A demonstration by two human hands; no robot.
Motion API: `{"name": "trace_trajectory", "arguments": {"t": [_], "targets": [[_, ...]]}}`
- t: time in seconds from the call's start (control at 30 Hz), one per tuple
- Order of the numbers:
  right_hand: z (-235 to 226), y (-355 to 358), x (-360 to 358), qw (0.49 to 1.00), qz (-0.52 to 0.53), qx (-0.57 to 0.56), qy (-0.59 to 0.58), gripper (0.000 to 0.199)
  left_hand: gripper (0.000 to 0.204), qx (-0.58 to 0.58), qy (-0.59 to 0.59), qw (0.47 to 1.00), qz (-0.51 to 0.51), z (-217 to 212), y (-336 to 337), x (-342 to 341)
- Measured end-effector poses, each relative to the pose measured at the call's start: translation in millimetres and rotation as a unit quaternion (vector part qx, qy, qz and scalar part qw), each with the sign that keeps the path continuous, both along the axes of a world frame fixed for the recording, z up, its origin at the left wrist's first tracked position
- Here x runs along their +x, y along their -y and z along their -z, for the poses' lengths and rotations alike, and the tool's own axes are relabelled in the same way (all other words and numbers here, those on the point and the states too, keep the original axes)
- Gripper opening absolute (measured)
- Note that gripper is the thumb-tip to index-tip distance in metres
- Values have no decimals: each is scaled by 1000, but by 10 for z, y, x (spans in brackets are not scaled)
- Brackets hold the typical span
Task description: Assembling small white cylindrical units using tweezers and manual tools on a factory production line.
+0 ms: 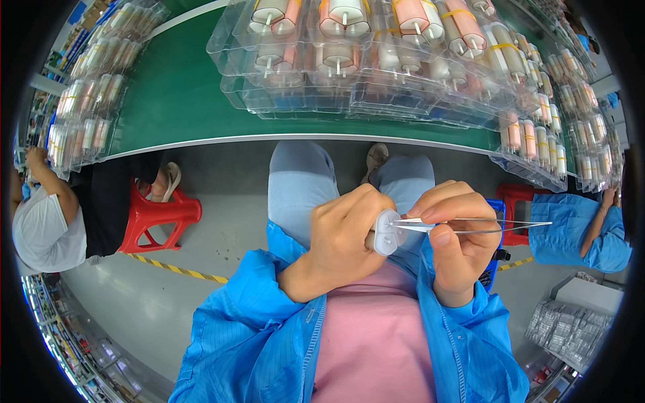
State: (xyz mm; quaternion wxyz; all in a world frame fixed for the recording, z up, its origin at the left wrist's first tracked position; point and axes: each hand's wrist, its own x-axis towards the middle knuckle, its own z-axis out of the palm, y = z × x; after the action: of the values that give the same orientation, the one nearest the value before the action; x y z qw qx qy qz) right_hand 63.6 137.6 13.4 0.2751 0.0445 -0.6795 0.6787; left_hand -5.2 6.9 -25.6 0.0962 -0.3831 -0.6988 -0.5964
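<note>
In front of my lap, my left hand (339, 235) is closed round a pale grey-white twin-barrel tube (385, 242), its rounded end cap turned to the right. Most of its body is hidden inside my fist. With thumb and fingers, my right hand (463, 245) pinches a pair of metal tweezers (415, 226). Their tips reach the face of the end cap, near a small feature too fine to make out. The joined rear end of the tweezers points right, past my fingers.
Clear plastic trays (295, 101) of white and pink twin tubes stand stacked on the green table (175, 87) ahead. More loaded trays (84, 127) are at the left. People sit at both sides, one on a red stool (161, 215). A blue crate (496, 248) is beside my right hand.
</note>
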Motion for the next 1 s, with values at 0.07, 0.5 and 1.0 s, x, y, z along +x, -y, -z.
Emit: {"name": "trace_trajectory", "arguments": {"t": [0.07, 0.5, 1.0], "targets": [[25, 3, -7, 1000, -6, 4, -6, 14, 19, 6, 13, 1000, 13, 2, -1, 14], [53, 25, -28, 999, -3, 27, -17, 12, 21, 9, 72, 996, 52, -43, 13, 42], [55, 21, -12, 999, -5, 20, -29, 11, 19, 11, 84, 994, 71, -59, 24, 67]]}}
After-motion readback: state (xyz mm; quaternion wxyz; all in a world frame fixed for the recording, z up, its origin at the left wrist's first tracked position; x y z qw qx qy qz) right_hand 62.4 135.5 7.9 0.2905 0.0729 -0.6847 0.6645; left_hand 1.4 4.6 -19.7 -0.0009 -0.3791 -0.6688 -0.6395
